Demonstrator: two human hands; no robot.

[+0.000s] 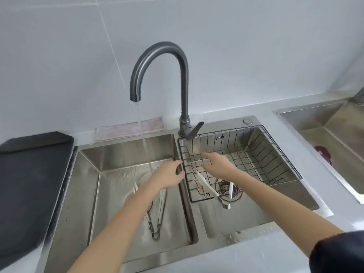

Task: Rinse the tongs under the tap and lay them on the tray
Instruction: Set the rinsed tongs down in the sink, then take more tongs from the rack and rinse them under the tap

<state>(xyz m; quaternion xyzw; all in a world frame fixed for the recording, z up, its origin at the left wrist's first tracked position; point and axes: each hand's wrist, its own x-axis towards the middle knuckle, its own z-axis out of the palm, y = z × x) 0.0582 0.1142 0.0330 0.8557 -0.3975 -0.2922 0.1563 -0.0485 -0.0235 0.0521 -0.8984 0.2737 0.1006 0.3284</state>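
Now water [142,133] is seen running from the tap [160,56] into the left basin [110,154] of the sink. The left hand [167,176] is held just beside the stream, close to the divider edge, fingers spread apart and gripping nothing. One pair of tongs [157,211] is left lying on the left basin floor, under the left forearm. The right hand [218,165] is held over the wire basket [256,154] in the right basin, fingers apart and empty. A second pair of tongs [216,191] is propped at the basket's near edge, by the drain. The dark tray [33,174] is set on the table, left of the sink, its surface bare.
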